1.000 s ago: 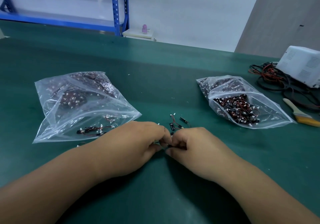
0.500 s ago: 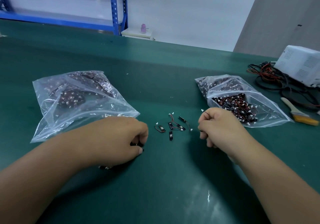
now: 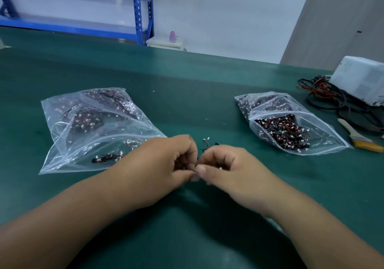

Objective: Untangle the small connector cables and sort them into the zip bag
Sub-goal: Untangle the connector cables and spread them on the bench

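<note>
Back together they come: half a second ago your hands were apart, one near each bag, and now your left hand [image 3: 164, 164] and right hand [image 3: 226, 169] meet in the middle, thumb tips touching. Both have their fingers curled in, pinching a connector cable [image 3: 198, 159] between them. Only a dark sliver of it shows in the gap, plus a white speck inside your right fingers.

Just past your right knuckles, a few loose cables [image 3: 207, 144] lie on the green table [image 3: 187, 81], half hidden by the hand.

Beyond your left hand sits the zip bag [image 3: 93, 127], its mouth gaping toward you and its near corner tucked behind your left knuckles. A couple of cables [image 3: 108, 157] lie just inside the opening, with darker bunches at the far end.

Out past your right hand, well apart from it, the other bag [image 3: 291, 131] lies open too, with a red-and-black heap of cables inside.

Farther right of that bag come a brush [image 3: 361, 140], a tangle of cords [image 3: 324, 94] and a white box [image 3: 361, 79]. Far ahead of your left hand, off the table, stands a blue rack [image 3: 143, 9].
</note>
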Demonstrator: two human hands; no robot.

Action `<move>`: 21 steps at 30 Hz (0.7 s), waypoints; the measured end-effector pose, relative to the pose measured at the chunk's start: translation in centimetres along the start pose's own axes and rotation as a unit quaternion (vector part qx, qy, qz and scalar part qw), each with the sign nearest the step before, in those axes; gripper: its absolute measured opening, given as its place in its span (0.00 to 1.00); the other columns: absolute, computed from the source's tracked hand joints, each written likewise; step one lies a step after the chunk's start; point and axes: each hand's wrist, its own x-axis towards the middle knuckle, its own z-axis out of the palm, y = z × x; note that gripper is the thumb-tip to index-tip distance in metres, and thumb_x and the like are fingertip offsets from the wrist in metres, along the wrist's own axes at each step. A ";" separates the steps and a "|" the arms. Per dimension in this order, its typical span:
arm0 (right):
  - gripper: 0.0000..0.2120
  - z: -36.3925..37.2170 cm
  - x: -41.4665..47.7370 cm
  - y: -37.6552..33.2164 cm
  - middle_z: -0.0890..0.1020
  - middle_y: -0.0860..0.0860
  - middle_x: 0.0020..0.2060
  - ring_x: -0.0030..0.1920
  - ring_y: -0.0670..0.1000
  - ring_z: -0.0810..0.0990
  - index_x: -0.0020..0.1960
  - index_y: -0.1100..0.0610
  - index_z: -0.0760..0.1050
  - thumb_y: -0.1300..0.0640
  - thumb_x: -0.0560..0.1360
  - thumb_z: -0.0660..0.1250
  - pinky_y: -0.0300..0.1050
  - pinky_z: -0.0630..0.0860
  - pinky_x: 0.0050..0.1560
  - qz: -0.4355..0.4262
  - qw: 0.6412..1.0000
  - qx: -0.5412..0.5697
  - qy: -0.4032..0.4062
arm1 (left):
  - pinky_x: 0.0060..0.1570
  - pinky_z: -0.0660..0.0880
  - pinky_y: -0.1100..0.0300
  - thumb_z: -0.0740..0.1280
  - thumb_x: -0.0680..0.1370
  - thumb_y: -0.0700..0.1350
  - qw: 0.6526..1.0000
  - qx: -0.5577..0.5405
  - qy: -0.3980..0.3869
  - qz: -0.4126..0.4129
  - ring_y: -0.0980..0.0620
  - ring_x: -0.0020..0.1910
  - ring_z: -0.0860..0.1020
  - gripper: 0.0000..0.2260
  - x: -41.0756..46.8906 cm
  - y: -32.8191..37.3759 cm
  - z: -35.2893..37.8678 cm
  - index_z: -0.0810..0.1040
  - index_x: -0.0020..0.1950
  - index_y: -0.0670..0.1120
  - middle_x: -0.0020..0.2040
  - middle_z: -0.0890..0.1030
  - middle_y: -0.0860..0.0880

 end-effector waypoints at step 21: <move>0.26 -1.8 0.4 0.1 0.86 0.58 0.39 0.40 0.55 0.86 0.43 0.61 0.80 0.37 0.70 0.61 0.44 0.83 0.41 0.053 0.979 0.164 0.106 | 0.46 0.73 0.62 0.65 0.75 0.53 0.956 0.222 -0.183 -0.048 0.63 0.45 0.73 0.01 0.1 -2.3 -1.8 0.75 0.45 0.58 0.44 0.74 0.61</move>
